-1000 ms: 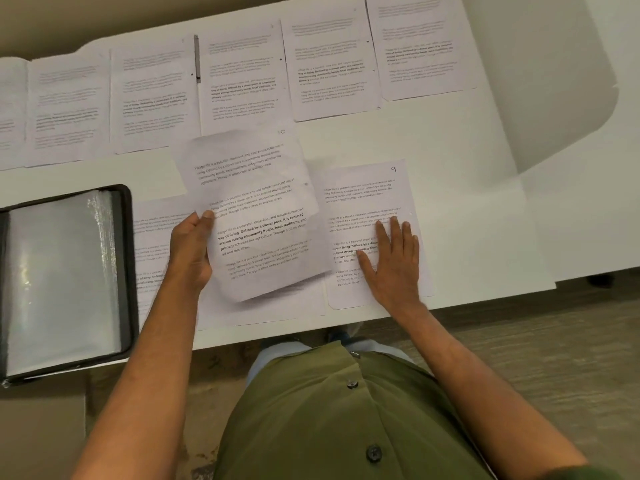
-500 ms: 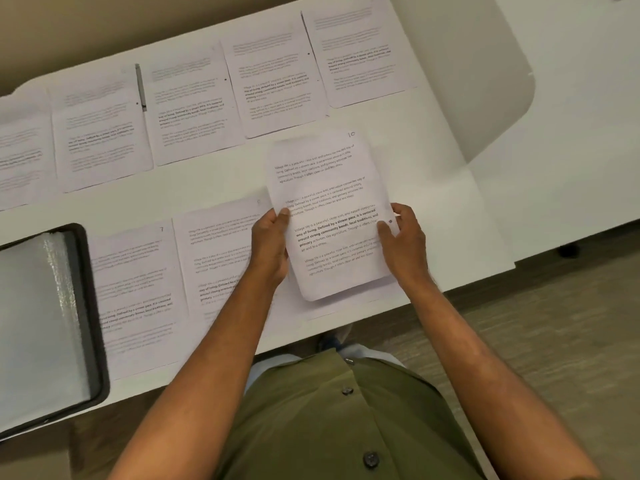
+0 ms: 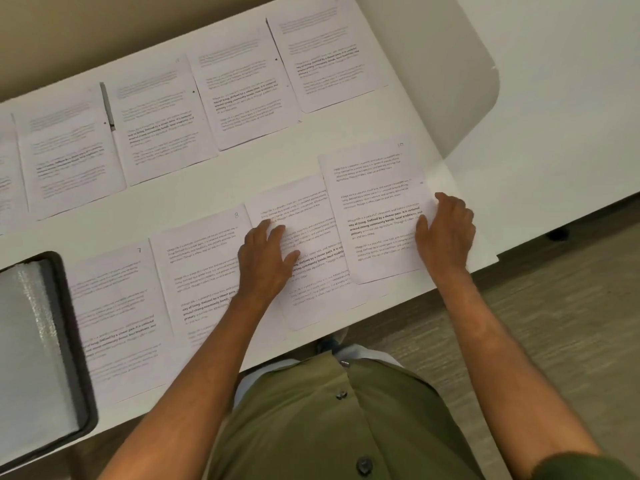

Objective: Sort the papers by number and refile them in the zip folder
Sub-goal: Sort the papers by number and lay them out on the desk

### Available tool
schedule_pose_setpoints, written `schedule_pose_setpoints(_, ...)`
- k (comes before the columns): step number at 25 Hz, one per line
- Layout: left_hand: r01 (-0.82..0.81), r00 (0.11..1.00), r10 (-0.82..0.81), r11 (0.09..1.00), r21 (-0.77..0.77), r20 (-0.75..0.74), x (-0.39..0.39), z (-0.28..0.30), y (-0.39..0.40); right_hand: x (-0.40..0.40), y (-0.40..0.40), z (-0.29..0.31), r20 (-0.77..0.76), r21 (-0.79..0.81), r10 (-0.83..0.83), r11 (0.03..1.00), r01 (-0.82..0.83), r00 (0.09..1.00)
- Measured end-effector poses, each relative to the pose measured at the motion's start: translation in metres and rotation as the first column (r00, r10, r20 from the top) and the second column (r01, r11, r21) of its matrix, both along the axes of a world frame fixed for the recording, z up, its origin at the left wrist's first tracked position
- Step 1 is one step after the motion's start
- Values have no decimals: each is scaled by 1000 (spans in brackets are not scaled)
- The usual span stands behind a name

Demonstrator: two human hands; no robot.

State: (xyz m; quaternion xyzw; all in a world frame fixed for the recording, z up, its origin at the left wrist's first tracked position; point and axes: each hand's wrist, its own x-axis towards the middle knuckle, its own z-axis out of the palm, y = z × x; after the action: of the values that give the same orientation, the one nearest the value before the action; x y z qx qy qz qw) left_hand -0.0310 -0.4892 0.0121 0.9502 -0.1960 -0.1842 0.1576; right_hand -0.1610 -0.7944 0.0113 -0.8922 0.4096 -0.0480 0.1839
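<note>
Two rows of printed sheets lie on a white table (image 3: 225, 188). In the near row, from the person's left, sit the sheet marked 7 (image 3: 114, 306), the sheet marked 8 (image 3: 201, 265), a sheet whose number is hidden (image 3: 311, 271) and, farthest right, the sheet marked 10 (image 3: 377, 209). The sheet marked 10 overlaps the right edge of the hidden-number sheet and sits a little farther back than its neighbours, near the table's front right corner.

The left hand (image 3: 266, 261) lies flat with fingers straight and slightly spread, pressing on the hidden-number sheet where it meets the sheet marked 8. The right hand (image 3: 446, 233) rests on the right edge of the sheet marked 10, thumb on the paper and fingers bent over the margin; it seems to pinch the edge, though the blur makes that hard to confirm.

The far row (image 3: 242, 98) holds at least five more sheets side by side, their numbers too faint to read. A pen (image 3: 107, 105) lies between two of them.

The zip folder (image 3: 38, 358) lies open at the table's near left corner, dark rim around shiny clear sleeves, just beside the sheet marked 7. A green buttoned shirt (image 3: 329, 427) fills the bottom of the view
</note>
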Motion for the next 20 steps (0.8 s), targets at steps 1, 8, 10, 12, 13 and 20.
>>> schedule_pose_setpoints(1, 6, 1000, -5, 999, 37, -17, -1, 0, 0, 1, 7, -3, 16, -45, 54, 998, -53, 998)
schedule_pose_setpoints(8, 25, 1000, -25, 994, 107, 2, -1, -4, -2, -1, 70, -36, -116, 32, 495, 868, -495, 861)
schedule_pose_setpoints(10, 28, 1000, -28, 994, 109, 1, -1, -4, -2, -9, 62, -41, -124, 20, 496, 867, -498, 859)
schedule_pose_setpoints(12, 29, 1000, -29, 994, 107, 0, 0, -4, -1, -18, 50, -43, -116, 4, 499, 865, -502, 859)
schedule_pose_setpoints(13, 26, 1000, -26, 994, 107, -3, 0, -4, -1, -22, 43, -44, -113, 1, 497, 866, -500, 860)
schedule_pose_setpoints(20, 26, 1000, -26, 993, 116, -4, 1, -2, -2, -39, 13, -42, -55, 8, 512, 859, -512, 857)
